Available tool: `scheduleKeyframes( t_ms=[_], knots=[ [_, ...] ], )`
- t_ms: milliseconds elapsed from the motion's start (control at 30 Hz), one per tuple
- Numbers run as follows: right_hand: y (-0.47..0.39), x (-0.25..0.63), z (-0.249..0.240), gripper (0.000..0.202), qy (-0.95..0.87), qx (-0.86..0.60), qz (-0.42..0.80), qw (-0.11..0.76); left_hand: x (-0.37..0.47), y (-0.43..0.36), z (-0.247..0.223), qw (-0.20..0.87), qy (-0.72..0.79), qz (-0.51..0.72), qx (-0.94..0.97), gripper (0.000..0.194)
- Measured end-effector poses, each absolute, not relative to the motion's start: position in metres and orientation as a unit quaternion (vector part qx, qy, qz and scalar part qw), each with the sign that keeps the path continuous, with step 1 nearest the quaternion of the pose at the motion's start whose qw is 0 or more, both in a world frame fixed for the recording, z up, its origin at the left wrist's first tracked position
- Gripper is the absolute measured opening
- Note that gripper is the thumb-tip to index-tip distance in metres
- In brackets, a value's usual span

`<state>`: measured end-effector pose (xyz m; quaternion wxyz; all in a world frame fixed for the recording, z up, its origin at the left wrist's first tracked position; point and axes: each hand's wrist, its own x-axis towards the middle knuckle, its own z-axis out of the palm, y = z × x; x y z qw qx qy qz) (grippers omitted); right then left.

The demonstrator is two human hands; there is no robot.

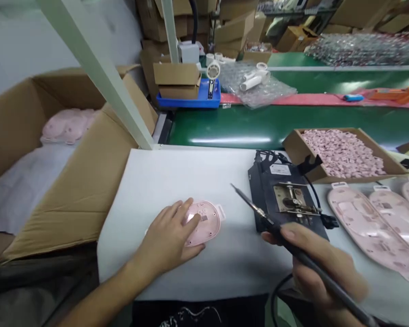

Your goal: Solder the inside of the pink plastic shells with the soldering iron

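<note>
A pink oval plastic shell (pixel 209 222) lies on the white work surface, with screw posts and a white tab at its right end. My left hand (pixel 172 231) reaches over it, fingers across its top and thumb along its near edge; the shell's left part is hidden under the hand. My right hand (pixel 322 263) is closed around the dark handle of a soldering iron (pixel 259 211). The iron's bare tip points up and left, apart from the shell. Behind the iron stands a black metal device (pixel 264 186) with a small mechanism on top.
To the right lie several pink shells (pixel 368 222), below a carton of small pink parts (pixel 344 154). A large cardboard box (pixel 78 186) with pink shells and wrapping stands left. A pale post (pixel 102 77) rises beside it. Beyond run a green belt (pixel 225 127) and a blue tray (pixel 207 97).
</note>
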<state>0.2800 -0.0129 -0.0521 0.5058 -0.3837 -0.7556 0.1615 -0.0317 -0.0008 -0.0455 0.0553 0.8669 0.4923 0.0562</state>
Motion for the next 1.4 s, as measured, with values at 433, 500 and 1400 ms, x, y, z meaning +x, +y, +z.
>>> scheduleKeyframes(
  t_ms=[433,500,1400],
  knots=[
    [0.022,0.244,-0.026,0.009,-0.81,-0.378,0.178,0.412,-0.031,0.006,-0.051,0.045,0.455,0.05,0.888,0.047],
    [0.025,0.241,-0.024,0.013,-0.815,-0.389,0.16,0.4,-0.029,0.006,-0.052,0.04,0.457,0.048,0.888,0.046],
    [0.026,0.236,-0.024,0.017,-0.84,-0.405,0.164,0.322,-0.028,0.01,-0.049,0.029,0.435,0.044,0.899,0.044]
  ],
)
